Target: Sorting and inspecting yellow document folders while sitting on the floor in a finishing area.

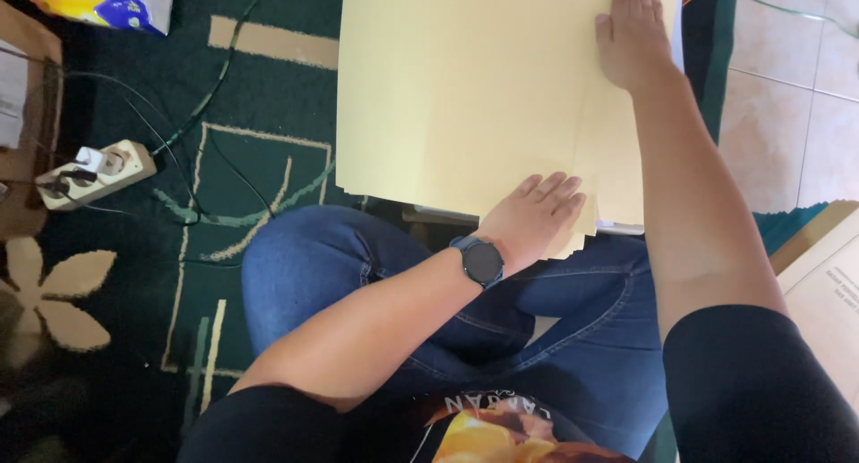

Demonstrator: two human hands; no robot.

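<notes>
A stack of large pale yellow paper sheets lies in front of my crossed legs in blue jeans. My left hand, with a dark watch on its wrist, rests flat on the near edge of the stack, fingers together and pointing right. My right hand lies flat, palm down, on the far right part of the top sheet. Neither hand grips anything. The near edges of several sheets fan out under my left hand.
A dark green patterned carpet covers the floor. A white power strip with plugs and black cables lies at left. A yellow and blue packet sits top left. Brown cardboard is at right, pale tiles beyond.
</notes>
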